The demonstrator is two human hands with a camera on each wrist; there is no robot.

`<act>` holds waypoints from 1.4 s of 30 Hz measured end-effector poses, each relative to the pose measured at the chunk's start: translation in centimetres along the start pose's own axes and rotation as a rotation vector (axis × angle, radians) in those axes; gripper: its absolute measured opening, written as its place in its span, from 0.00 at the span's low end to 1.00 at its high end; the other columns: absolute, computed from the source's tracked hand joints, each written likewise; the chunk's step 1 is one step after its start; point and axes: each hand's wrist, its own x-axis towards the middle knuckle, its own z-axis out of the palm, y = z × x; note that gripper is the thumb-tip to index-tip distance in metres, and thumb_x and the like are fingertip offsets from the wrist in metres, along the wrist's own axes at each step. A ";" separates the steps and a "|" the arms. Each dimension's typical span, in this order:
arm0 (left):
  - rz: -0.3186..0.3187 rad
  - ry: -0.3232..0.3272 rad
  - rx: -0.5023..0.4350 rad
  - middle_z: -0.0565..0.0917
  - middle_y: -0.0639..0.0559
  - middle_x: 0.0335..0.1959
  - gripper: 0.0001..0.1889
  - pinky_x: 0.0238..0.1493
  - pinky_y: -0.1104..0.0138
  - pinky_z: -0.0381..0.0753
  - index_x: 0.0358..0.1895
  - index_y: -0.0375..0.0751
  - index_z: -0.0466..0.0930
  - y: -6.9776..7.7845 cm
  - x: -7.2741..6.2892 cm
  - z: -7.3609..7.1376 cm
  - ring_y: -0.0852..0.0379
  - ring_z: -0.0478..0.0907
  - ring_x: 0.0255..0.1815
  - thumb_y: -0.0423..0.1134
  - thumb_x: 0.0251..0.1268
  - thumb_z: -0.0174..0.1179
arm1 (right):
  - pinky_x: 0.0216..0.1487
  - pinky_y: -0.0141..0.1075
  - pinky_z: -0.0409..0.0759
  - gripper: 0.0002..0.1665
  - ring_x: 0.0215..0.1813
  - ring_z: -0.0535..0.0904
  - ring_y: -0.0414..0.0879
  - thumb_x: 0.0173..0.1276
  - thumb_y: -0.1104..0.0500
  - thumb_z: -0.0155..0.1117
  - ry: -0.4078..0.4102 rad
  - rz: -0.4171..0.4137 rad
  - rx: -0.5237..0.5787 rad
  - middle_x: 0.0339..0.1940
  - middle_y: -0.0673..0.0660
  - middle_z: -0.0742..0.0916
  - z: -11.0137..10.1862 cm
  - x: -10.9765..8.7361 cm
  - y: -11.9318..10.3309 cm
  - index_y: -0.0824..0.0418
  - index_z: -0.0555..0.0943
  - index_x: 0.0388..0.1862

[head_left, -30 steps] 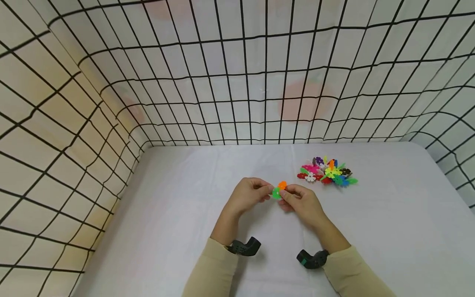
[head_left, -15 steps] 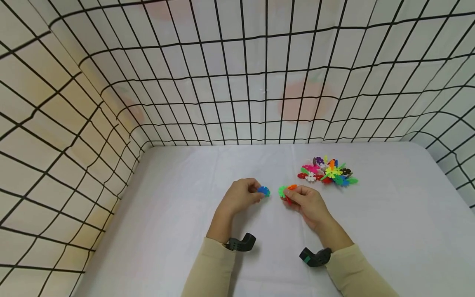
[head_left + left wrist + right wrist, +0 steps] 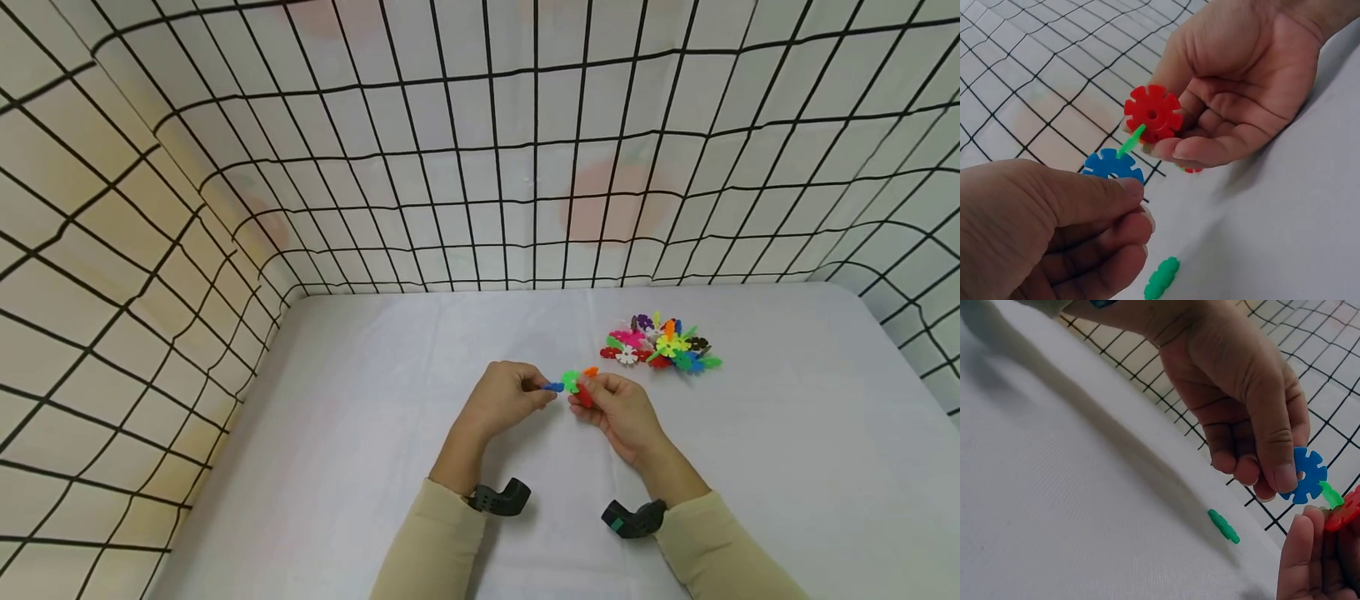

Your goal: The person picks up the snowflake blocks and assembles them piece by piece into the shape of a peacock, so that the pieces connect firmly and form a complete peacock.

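My left hand (image 3: pixel 497 402) pinches a blue notched snowflake disc (image 3: pixel 1109 164) between thumb and fingers. Opposite it, my right hand (image 3: pixel 624 417) holds a small cluster of joined discs: a bright green one (image 3: pixel 571 381), a red one (image 3: pixel 1152 114) and an orange one (image 3: pixel 592 372). The green disc stands edge-on in the left wrist view, slotted into the red disc's rim. Its other edge meets the blue disc's notched rim between the two hands. Fingers hide part of the cluster.
A heap of mixed-colour snowflake discs (image 3: pixel 663 346) lies on the white tabletop (image 3: pixel 360 450) at the back right. In the wrist views a darker green disc (image 3: pixel 1162 279) rests on the cloth. Black wire mesh (image 3: pixel 513 200) borders the back and sides.
My left hand first drew away leftward, showing the blue disc flat-on, then came back right, with the disc turned edge-on against the green one. My right hand turned the cluster, bringing the red disc into sight.
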 end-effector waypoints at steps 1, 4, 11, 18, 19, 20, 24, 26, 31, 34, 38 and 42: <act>0.012 0.003 0.025 0.88 0.58 0.27 0.04 0.27 0.73 0.77 0.33 0.44 0.90 0.1 0.0 0.0 0.66 0.79 0.27 0.40 0.64 0.70 | 0.47 0.31 0.88 0.09 0.38 0.87 0.39 0.77 0.55 0.62 0.012 -0.006 -0.012 0.35 0.49 0.88 0.1 0.0 0.0 0.58 0.82 0.39; 0.038 0.021 0.099 0.88 0.58 0.27 0.04 0.27 0.74 0.76 0.32 0.45 0.91 0.3 -0.1 -0.2 0.67 0.77 0.28 0.39 0.64 0.70 | 0.46 0.31 0.88 0.08 0.37 0.88 0.39 0.78 0.57 0.61 0.019 -0.018 -0.065 0.35 0.49 0.87 0.2 0.1 0.2 0.61 0.80 0.40; 0.082 0.038 0.165 0.88 0.57 0.25 0.06 0.25 0.75 0.74 0.30 0.42 0.91 0.6 -0.2 -0.2 0.67 0.74 0.25 0.37 0.64 0.69 | 0.46 0.31 0.88 0.10 0.36 0.89 0.38 0.77 0.59 0.61 0.071 -0.051 -0.170 0.34 0.49 0.87 0.6 0.3 0.4 0.67 0.78 0.42; 0.057 0.075 0.195 0.89 0.57 0.29 0.04 0.28 0.74 0.77 0.32 0.44 0.91 0.1 -0.1 -0.7 0.67 0.77 0.28 0.36 0.64 0.69 | 0.47 0.32 0.88 0.11 0.39 0.89 0.38 0.79 0.59 0.59 0.074 -0.101 -0.179 0.36 0.47 0.86 0.8 0.3 0.6 0.68 0.75 0.46; 0.060 0.081 0.198 0.89 0.57 0.29 0.04 0.29 0.74 0.77 0.32 0.44 0.91 0.0 -0.1 -0.8 0.66 0.78 0.28 0.36 0.64 0.69 | 0.48 0.32 0.88 0.11 0.39 0.89 0.38 0.79 0.59 0.58 0.067 -0.110 -0.178 0.36 0.47 0.86 0.8 0.3 0.7 0.68 0.75 0.47; 0.064 0.083 0.196 0.89 0.56 0.30 0.04 0.29 0.74 0.78 0.33 0.44 0.91 0.0 -0.1 -0.9 0.66 0.78 0.29 0.36 0.64 0.69 | 0.48 0.32 0.88 0.11 0.40 0.88 0.38 0.79 0.60 0.58 0.063 -0.116 -0.175 0.37 0.47 0.86 0.8 0.3 0.8 0.69 0.74 0.48; 0.098 0.064 0.191 0.90 0.54 0.34 0.03 0.32 0.75 0.79 0.34 0.44 0.92 -0.1 0.1 -0.8 0.66 0.80 0.32 0.36 0.64 0.69 | 0.50 0.32 0.87 0.12 0.42 0.88 0.38 0.80 0.61 0.56 0.051 -0.134 -0.174 0.39 0.48 0.84 0.6 0.3 1.0 0.71 0.73 0.51; 0.108 0.057 0.193 0.90 0.54 0.34 0.03 0.33 0.75 0.79 0.34 0.43 0.92 -0.1 0.0 -0.7 0.66 0.81 0.32 0.36 0.64 0.69 | 0.50 0.33 0.87 0.12 0.43 0.88 0.37 0.80 0.61 0.56 0.064 -0.141 -0.163 0.39 0.48 0.85 0.6 0.3 1.0 0.72 0.74 0.51; 0.143 0.078 0.215 0.90 0.53 0.35 0.03 0.33 0.77 0.80 0.34 0.42 0.92 -0.1 0.1 -0.4 0.65 0.83 0.33 0.34 0.62 0.69 | 0.50 0.34 0.88 0.10 0.42 0.89 0.38 0.79 0.63 0.56 0.072 -0.182 -0.097 0.38 0.46 0.88 0.6 0.2 0.9 0.71 0.78 0.46; 0.171 0.093 0.230 0.90 0.52 0.35 0.03 0.34 0.78 0.80 0.34 0.41 0.92 -0.2 0.2 -0.2 0.64 0.84 0.34 0.33 0.61 0.69 | 0.49 0.34 0.88 0.09 0.43 0.89 0.38 0.79 0.63 0.56 0.041 -0.208 -0.054 0.38 0.46 0.89 0.5 0.1 0.9 0.68 0.81 0.44; 0.197 0.102 0.251 0.89 0.52 0.35 0.03 0.34 0.79 0.79 0.34 0.41 0.92 -0.2 0.2 0.0 0.63 0.84 0.34 0.32 0.60 0.69 | 0.50 0.34 0.88 0.09 0.43 0.89 0.38 0.80 0.62 0.55 0.010 -0.230 -0.022 0.40 0.46 0.89 0.5 0.0 0.9 0.65 0.82 0.44; 0.204 0.103 0.261 0.89 0.52 0.35 0.03 0.34 0.79 0.79 0.34 0.40 0.91 -0.1 0.2 0.0 0.63 0.85 0.34 0.31 0.60 0.69 | 0.49 0.34 0.88 0.10 0.44 0.89 0.38 0.80 0.62 0.54 0.001 -0.242 -0.009 0.40 0.47 0.89 0.5 -0.1 1.0 0.66 0.82 0.44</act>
